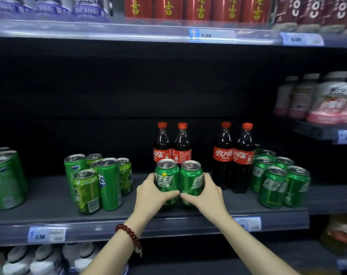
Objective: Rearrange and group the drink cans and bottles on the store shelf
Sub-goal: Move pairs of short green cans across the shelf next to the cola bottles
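Observation:
Two green Sprite cans stand side by side at the middle of the grey shelf (49,197). My left hand (150,190) grips the left can (166,178); my right hand (207,192) grips the right can (191,178). Just behind them stand two small cola bottles (171,145) with red caps. Two larger cola bottles (235,155) stand to the right. Further right is a cluster of several Sprite cans (275,181). On the left stands a group of tall green Fanta cans (101,181).
More green cans (6,179) stand at the far left edge. The upper shelf holds red cans (198,8) and purple bottles (49,6). White-and-pink bottles (325,102) sit on a raised shelf at the right. White bottles (39,259) fill the shelf below.

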Demonstrator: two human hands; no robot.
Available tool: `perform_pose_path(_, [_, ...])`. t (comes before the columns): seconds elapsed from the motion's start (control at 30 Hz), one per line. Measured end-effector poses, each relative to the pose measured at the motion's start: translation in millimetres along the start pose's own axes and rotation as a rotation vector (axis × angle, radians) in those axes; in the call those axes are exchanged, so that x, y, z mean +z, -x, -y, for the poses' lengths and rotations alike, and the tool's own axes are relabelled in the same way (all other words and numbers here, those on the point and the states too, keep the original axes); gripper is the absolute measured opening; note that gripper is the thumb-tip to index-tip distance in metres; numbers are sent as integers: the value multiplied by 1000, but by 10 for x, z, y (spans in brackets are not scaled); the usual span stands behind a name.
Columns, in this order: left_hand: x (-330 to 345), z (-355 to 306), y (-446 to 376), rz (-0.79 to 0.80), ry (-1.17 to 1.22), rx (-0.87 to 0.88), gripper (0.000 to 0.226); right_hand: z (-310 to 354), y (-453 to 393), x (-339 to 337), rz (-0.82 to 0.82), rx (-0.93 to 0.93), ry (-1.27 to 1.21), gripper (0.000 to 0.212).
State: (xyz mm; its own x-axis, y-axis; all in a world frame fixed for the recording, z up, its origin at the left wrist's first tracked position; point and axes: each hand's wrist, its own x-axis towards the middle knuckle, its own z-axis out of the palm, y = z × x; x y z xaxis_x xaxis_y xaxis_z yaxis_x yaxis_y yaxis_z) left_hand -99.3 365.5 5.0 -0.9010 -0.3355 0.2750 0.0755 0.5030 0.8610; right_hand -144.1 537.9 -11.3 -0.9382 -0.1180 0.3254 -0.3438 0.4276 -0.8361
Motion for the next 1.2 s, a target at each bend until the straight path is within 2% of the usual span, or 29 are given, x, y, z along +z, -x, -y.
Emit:
perform_pose_path(0.13, [134,-134,126,45,45,54,52,22,186,-279,-77,5,28,62])
perform_pose_path(0.3, [502,-255,344,151,75,103,54,-115,476,-652,-177,82,56,76])
perform_pose_path(0.47, [984,-407,508,196,59,109,55,-396,650,-1072,-239,96,76,64])
perform_pose_path(0.8, [2102,-1020,658,229,147,134,52,-1012,581,-2173,-299,115,108,65])
perform_pose_path(1.0, [2586,-1247,695,185,141,128,56,-1349,420,-2573,-306,97,120,65])
perform_pose_path(1.2, [2739,-1296,732,90,134,100,56,-1529,281,-2667,-281,89,83,66])
